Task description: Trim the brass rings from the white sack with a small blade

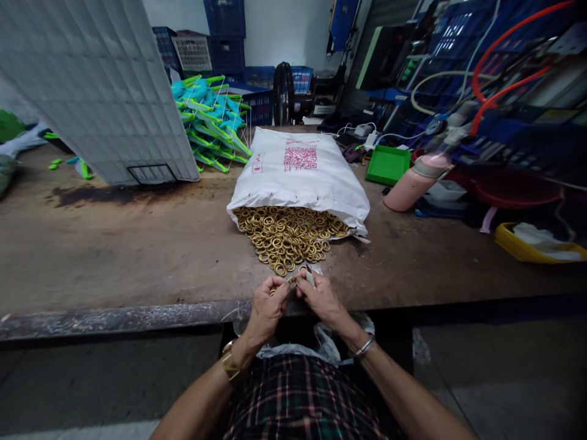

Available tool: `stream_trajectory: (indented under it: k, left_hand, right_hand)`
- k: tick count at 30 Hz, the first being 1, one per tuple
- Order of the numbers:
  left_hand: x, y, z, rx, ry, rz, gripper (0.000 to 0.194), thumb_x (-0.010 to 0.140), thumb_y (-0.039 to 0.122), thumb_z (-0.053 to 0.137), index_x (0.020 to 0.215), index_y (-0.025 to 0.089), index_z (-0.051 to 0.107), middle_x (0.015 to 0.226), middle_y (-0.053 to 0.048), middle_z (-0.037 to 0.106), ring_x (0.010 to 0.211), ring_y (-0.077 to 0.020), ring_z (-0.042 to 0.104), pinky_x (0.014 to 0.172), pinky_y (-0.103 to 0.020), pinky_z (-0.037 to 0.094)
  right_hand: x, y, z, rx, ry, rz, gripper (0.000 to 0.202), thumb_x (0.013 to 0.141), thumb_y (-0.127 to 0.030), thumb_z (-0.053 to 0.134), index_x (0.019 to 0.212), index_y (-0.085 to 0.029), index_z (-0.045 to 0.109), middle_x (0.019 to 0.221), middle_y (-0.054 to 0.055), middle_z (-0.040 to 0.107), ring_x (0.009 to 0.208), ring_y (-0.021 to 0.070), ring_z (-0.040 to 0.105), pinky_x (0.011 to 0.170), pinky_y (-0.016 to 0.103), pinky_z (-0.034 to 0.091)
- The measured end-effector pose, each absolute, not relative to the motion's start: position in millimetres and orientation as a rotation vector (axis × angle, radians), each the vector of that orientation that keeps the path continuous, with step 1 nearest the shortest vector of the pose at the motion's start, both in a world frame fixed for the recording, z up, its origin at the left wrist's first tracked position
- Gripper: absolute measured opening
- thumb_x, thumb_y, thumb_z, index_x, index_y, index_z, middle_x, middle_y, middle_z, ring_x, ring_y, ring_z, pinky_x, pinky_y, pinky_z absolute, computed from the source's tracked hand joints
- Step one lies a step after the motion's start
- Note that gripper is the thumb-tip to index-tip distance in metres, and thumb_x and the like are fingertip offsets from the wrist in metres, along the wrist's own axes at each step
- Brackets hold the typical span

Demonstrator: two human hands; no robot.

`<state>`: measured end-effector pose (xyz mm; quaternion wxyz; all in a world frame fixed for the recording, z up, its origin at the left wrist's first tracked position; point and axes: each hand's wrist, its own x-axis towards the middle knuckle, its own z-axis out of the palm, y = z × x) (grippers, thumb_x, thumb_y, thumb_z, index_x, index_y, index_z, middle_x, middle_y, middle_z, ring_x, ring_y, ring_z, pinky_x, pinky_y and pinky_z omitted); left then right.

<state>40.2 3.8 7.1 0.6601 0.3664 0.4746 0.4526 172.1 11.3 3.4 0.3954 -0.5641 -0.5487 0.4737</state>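
My left hand (268,305) is closed in a pinch on a brass-coloured ring (291,279) at the table's front edge. Close against it, my right hand (323,298) is closed around a small knife (310,277) with a dark tip and pale handle, its fingertips at the same ring. Just beyond both hands, a heap of brass-coloured rings (288,238) spills from the mouth of a white woven sack (270,165) with red print. The sack lies on its side on the table. Fingers hide part of the held ring and of the knife.
The wooden table (183,244) carries a grey ribbed panel (105,91) and a pile of green and blue plastic parts (211,119) at the left. Rightward are a green tray (389,165), a pink bottle (415,183) and a yellow tray (527,247). A fan (284,91) stands behind.
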Motion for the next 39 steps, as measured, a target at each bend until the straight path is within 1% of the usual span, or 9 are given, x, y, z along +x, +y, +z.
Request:
stream_trajectory:
  k: [3,7,11,15,18,24,31,35,39]
  left_hand:
    - [40.2,3.1,7.5,1.041,1.163,1.113,0.014,0.068,0.027,0.065,0.064,0.015,0.059,0.057,0.002,0.053,0.054,-0.0089,0.044,0.053,-0.019,0.035]
    - [41.2,1.8,7.2,1.154,1.169,1.154,0.004,0.068,0.02,0.064,0.065,0.017,0.062,0.063,0.001,0.056,0.062,-0.0118,0.047,0.062,-0.02,0.037]
    - [41.9,1.4,12.2,1.126,1.143,1.095,0.01,0.07,0.023,0.063,0.065,0.016,0.059,0.06,0.002,0.054,0.057,-0.0095,0.045,0.057,-0.019,0.035]
    - [41.0,0.8,14.0,0.967,1.06,0.913,0.023,0.071,0.037,0.061,0.069,0.015,0.055,0.052,0.005,0.047,0.044,-0.0053,0.035,0.043,-0.017,0.026]
    - [39.0,0.0,9.7,0.863,0.961,0.817,0.03,0.072,0.045,0.059,0.071,0.017,0.05,0.052,0.006,0.045,0.038,-0.0034,0.03,0.038,-0.017,0.02]
    - [36.6,-0.9,4.9,0.759,0.878,0.823,0.03,0.071,0.045,0.06,0.074,0.017,0.05,0.057,0.005,0.048,0.038,-0.0023,0.033,0.036,-0.016,0.021]
    - [37.5,-0.7,2.2,0.827,0.949,0.892,0.03,0.073,0.046,0.058,0.072,0.017,0.048,0.054,0.006,0.047,0.038,-0.0032,0.034,0.036,-0.016,0.023]
    - [37.5,-1.2,0.7,0.918,0.994,0.892,0.029,0.076,0.045,0.054,0.072,0.017,0.048,0.053,0.006,0.045,0.039,-0.0036,0.033,0.037,-0.016,0.024]
    - [38.1,-1.3,1.0,0.962,1.018,0.883,0.029,0.077,0.046,0.053,0.072,0.018,0.048,0.053,0.006,0.045,0.039,-0.0042,0.033,0.037,-0.017,0.024]
  right_hand:
    - [173.5,12.5,9.0,-1.478,-1.463,1.128,0.025,0.079,-0.038,0.044,0.063,-0.019,0.048,0.053,-0.006,0.043,0.05,0.0083,0.038,0.049,0.02,0.032]
    - [171.6,14.6,11.5,-1.502,-1.543,1.025,0.023,0.077,-0.038,0.047,0.065,-0.018,0.049,0.059,-0.005,0.044,0.059,0.0097,0.04,0.057,0.021,0.033]
    - [169.2,16.9,8.2,-1.53,-1.499,1.047,0.021,0.076,-0.035,0.045,0.063,-0.018,0.046,0.058,-0.005,0.041,0.057,0.0096,0.038,0.056,0.022,0.031]
    - [169.2,16.8,5.7,-1.524,-1.494,1.035,0.02,0.075,-0.032,0.044,0.06,-0.019,0.043,0.057,-0.006,0.039,0.056,0.0094,0.036,0.055,0.022,0.031]
    - [169.3,15.4,6.8,-1.509,-1.504,1.037,0.02,0.075,-0.031,0.044,0.06,-0.019,0.043,0.057,-0.006,0.04,0.055,0.0093,0.036,0.055,0.022,0.031]
    - [171.3,14.6,8.1,-1.505,-1.496,1.075,0.021,0.079,-0.031,0.04,0.062,-0.019,0.044,0.056,-0.005,0.045,0.052,0.0094,0.04,0.052,0.021,0.033]
    - [179.4,6.2,-2.4,-1.585,-1.877,0.778,0.013,0.079,-0.02,0.037,0.067,-0.02,0.043,0.055,-0.004,0.04,0.051,0.0104,0.036,0.051,0.021,0.028]
    - [179.0,1.8,-4.1,-1.575,-2.055,0.748,0.013,0.075,-0.012,0.037,0.07,-0.02,0.046,0.06,-0.002,0.047,0.055,0.0109,0.041,0.055,0.022,0.029]
    - [178.7,3.1,-2.1,-1.595,-2.122,0.735,0.013,0.073,-0.011,0.038,0.073,-0.019,0.049,0.063,0.0,0.052,0.058,0.0116,0.043,0.057,0.022,0.029]
